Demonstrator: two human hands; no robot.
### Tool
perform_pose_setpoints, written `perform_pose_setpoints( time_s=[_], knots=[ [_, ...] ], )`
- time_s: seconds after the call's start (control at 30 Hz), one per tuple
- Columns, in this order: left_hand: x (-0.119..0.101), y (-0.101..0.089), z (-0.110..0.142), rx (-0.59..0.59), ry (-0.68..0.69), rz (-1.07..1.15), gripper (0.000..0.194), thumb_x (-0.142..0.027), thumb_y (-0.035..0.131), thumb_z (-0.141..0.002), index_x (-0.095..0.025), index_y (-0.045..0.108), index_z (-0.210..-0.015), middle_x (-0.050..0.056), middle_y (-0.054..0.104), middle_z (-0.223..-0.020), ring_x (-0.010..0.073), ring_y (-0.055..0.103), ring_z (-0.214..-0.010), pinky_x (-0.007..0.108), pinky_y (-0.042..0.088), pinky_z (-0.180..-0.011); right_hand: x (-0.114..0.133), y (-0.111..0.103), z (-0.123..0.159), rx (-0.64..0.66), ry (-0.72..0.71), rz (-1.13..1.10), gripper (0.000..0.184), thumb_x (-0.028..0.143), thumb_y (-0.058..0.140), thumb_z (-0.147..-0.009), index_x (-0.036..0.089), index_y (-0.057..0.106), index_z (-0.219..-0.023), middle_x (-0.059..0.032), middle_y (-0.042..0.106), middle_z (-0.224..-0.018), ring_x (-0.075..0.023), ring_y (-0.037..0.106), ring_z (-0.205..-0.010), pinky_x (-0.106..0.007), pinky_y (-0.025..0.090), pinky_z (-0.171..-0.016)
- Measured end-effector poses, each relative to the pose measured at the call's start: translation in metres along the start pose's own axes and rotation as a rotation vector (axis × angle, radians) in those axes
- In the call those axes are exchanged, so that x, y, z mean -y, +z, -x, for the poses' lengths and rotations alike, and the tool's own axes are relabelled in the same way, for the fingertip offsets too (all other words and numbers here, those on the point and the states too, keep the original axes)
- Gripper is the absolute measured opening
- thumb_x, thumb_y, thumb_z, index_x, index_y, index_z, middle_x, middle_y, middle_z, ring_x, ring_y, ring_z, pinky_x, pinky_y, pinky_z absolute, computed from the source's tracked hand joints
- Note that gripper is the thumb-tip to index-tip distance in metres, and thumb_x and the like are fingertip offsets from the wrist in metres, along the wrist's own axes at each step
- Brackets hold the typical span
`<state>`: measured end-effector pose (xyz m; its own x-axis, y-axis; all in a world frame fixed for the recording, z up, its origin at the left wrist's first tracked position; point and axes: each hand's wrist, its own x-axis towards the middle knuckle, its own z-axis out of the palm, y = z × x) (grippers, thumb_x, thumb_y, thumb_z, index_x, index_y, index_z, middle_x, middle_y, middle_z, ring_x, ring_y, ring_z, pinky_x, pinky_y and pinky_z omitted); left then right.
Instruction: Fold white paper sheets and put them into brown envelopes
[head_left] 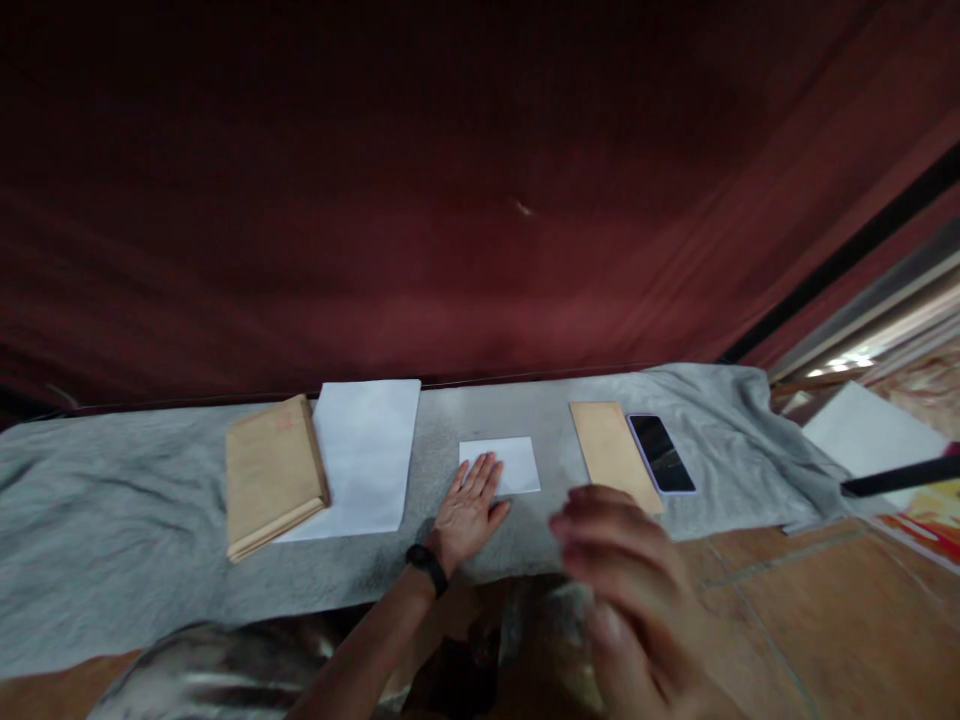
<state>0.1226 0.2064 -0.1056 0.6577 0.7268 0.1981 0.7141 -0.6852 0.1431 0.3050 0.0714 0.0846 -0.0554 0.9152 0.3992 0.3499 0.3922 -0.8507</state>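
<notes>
My left hand [466, 512], with a black band [427, 568] on its wrist, lies flat with its fingers on a small folded white sheet of paper [519, 462]. Nearer the camera my right hand [626, 580] is raised and smeared by motion. Its fingers are bent, the thumb stands apart below them, and nothing shows in it. Behind that hand a tan envelope [611, 445] lies on the grey cloth, partly covered by the fingers in this view. A phone with a purple edge [661, 454] sits just right of the envelope.
A thick stack of brown envelopes [274, 475] overlaps larger white sheets [371, 450] on the left. Grey cloth [135, 520] covers the low, long surface. Behind it rises a dark red upright surface [450, 250]. Tiled floor [862, 610] shows at the right, near a white board-like object [874, 435].
</notes>
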Motion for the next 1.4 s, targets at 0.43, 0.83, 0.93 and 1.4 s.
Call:
perform_pose_setpoints(
  time_s=[0.43, 0.83, 0.93, 1.4],
  knots=[
    [-0.011, 0.015, -0.020, -0.111, -0.233, 0.014, 0.070, -0.019, 0.031, -0.097, -0.019, 0.004, -0.162, 0.012, 0.035, -0.161, 0.0265, 0.032, -0.149, 0.050, 0.030, -0.120, -0.199, 0.107, -0.042, 0.141, 0.076, 0.819, 0.050, 0.031, 0.031, -0.107, 0.009, 0.042, -0.151, -0.0165, 0.043, -0.155, -0.0239, 0.034, -0.148, -0.046, 0.029, -0.123],
    [0.007, 0.004, -0.011, -0.217, -0.417, -0.025, 0.065, -0.033, 0.029, -0.103, -0.015, 0.006, -0.161, 0.016, 0.036, -0.159, 0.0302, 0.031, -0.149, 0.057, 0.029, -0.121, -0.219, 0.080, -0.030, 0.052, 0.161, 0.945, 0.064, 0.046, 0.030, -0.106, 0.008, 0.028, -0.157, -0.0186, 0.034, -0.160, -0.0312, 0.031, -0.149, -0.051, 0.027, -0.120],
    [0.002, 0.000, -0.014, -0.222, -0.497, -0.041, 0.065, -0.035, 0.030, -0.103, -0.011, 0.012, -0.161, 0.019, 0.036, -0.159, 0.0332, 0.031, -0.149, 0.059, 0.028, -0.120, -0.220, 0.080, -0.028, 0.051, 0.161, 0.962, 0.064, 0.046, 0.028, -0.106, 0.008, 0.027, -0.158, -0.0182, 0.033, -0.160, -0.0312, 0.032, -0.148, -0.051, 0.026, -0.120],
    [-0.022, 0.010, -0.010, -0.115, -0.349, -0.079, 0.062, -0.030, 0.039, -0.100, -0.007, 0.026, -0.156, 0.017, 0.034, -0.161, 0.0258, 0.028, -0.151, 0.049, 0.029, -0.122, -0.210, 0.093, -0.031, 0.041, 0.128, 0.993, 0.052, 0.027, 0.030, -0.106, 0.006, 0.037, -0.153, -0.0227, 0.033, -0.159, -0.0329, 0.026, -0.150, -0.059, 0.025, -0.118]
  ],
)
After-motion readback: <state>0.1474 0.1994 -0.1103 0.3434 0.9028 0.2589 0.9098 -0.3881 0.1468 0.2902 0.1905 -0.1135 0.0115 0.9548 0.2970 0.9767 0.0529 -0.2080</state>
